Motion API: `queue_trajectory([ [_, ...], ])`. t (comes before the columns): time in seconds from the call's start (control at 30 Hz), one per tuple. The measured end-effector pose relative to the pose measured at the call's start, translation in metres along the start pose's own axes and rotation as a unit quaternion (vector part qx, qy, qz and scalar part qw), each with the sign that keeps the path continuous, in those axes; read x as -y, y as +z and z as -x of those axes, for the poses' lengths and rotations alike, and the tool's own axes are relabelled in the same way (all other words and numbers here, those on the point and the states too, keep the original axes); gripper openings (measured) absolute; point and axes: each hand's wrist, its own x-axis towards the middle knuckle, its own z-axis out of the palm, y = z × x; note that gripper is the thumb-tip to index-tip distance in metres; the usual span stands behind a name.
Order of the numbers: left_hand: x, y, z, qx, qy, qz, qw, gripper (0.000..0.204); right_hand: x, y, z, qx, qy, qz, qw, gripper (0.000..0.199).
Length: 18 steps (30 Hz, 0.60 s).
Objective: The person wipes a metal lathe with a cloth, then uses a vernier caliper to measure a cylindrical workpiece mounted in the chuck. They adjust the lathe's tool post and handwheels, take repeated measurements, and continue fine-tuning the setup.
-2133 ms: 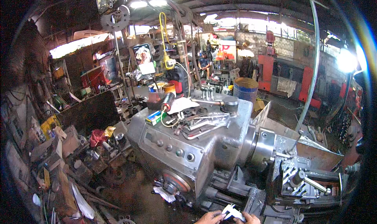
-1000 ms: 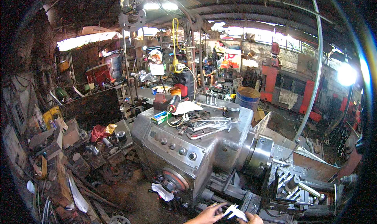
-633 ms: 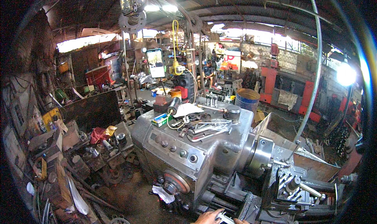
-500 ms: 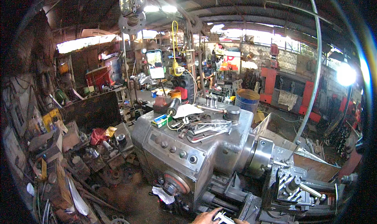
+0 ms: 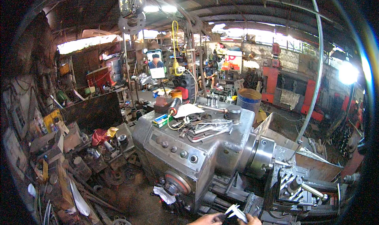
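Compared with the frame half a second ago, the white caliper (image 5: 237,213) has risen further into view from the lower edge, the right hand (image 5: 252,220) has come up with it, and the left hand (image 5: 210,219) sits slightly lower. The phone screen has changed too.

Nearest, the right hand's grip is closed around the body of the caliper, which tilts with its prongs up and toward the left; they look parted. The left hand is just beside the prongs, fingers pointing at them; whether its grip has hold of anything, I cannot tell. As far as can be judged, the caliper is out and in use, but it is not against the lathe's chuck (image 5: 263,156) or tool post (image 5: 294,184). Whether any measuring is complete or left over does not show.

Just beyond the hands lie the lathe's long shafts (image 5: 221,201). Bright shavings cover the slide near the tool post. On top of the headstock (image 5: 139,133) lie loose wrenches (image 5: 211,129), a green box (image 5: 161,121) and a dark canister (image 5: 174,105).

Farther off stand the phone (image 5: 155,64), a blue drum (image 5: 248,100), a seated person (image 5: 209,74) and a glaring lamp (image 5: 349,72).
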Motion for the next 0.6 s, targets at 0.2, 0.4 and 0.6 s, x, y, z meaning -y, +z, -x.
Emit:
queue_trajectory([
  [0.2,0.019,0.038,-0.015,0.009,-0.056,0.156,0.986,0.072,0.008,0.017,0.006,-0.027,-0.034,-0.064,0.997,0.043],
  [0.4,0.009,0.042,-0.013,0.015,-0.015,0.136,0.991,0.075,0.004,0.024,0.005,-0.059,-0.055,-0.063,0.995,0.042],
  [0.6,-0.011,0.033,-0.007,0.001,-0.017,0.069,0.998,0.082,0.016,0.019,0.007,-0.022,-0.053,-0.071,0.996,0.041],
])
